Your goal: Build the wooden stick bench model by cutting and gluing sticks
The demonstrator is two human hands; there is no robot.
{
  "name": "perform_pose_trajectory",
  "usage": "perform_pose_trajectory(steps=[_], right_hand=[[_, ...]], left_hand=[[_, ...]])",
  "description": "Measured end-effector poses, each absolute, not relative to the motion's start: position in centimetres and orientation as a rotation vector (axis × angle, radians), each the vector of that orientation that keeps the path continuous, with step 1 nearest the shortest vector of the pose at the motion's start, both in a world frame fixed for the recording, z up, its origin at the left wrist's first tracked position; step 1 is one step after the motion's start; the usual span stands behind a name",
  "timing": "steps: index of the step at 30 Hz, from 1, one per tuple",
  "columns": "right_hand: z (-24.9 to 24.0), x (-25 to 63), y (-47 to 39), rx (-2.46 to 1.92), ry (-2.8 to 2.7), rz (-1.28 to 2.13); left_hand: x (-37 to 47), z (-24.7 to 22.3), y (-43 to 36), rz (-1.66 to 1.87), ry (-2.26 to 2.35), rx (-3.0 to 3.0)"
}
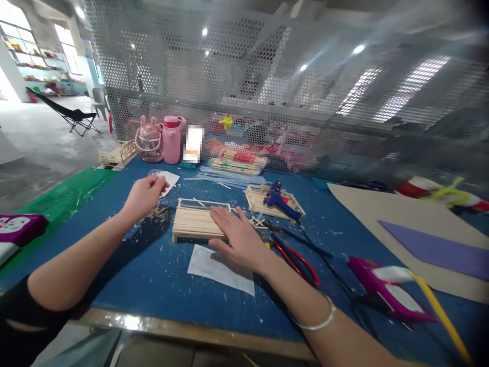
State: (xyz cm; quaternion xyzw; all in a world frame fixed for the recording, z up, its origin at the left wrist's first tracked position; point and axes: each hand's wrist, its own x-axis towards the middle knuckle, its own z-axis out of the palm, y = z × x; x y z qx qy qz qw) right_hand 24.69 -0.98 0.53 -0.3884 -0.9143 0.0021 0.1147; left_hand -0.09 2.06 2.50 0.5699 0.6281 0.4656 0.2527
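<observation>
My right hand [239, 237] lies with fingers spread over the right side of a small wooden-stick model [194, 224], a slatted platform with a raised frame at its back. Part of the model is hidden under that hand. To the left, my left hand [145, 196] is closed in a pinch above the table, and I cannot make out what is between its fingers. A white card [171, 179] shows just behind those fingertips. Below my right palm rests a white sheet of paper [219, 270]. Wood crumbs [158, 214] are scattered under my left hand.
A blue glue gun [280, 201] rests on another stick frame [257, 199]. Red-handled pliers [301, 262] and a cable lie to the right, near a purple power strip [389, 290]. Pink bottles [171, 142] and packed sticks [239, 162] line the mesh screen [229, 66].
</observation>
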Motion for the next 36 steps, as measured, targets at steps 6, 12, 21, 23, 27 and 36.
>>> perform_pose_trajectory(steps=[6,12,21,23,27,36], right_hand=[[0.4,24.6,-0.9,-1.138,-2.679,-0.014],[0.5,24.5,-0.9,-1.168,-2.692,-0.023],[0.5,24.7,-0.9,-1.146,-2.683,-0.008],[0.5,24.7,-0.9,-1.147,-2.683,0.001],[0.6,24.5,-1.0,-1.163,-2.67,0.015],[0.7,24.4,-1.2,-1.203,-2.659,0.037]], left_hand=[[-0.3,0.6,2.4,0.748,1.33,1.038],[0.6,0.3,2.0,0.734,1.189,0.835],[0.2,0.9,1.2,0.666,1.265,0.979],[-0.3,1.2,1.2,0.68,1.365,1.119],[-1.2,1.5,1.6,0.802,1.447,1.175],[0.4,0.8,1.4,0.791,1.121,0.726]])
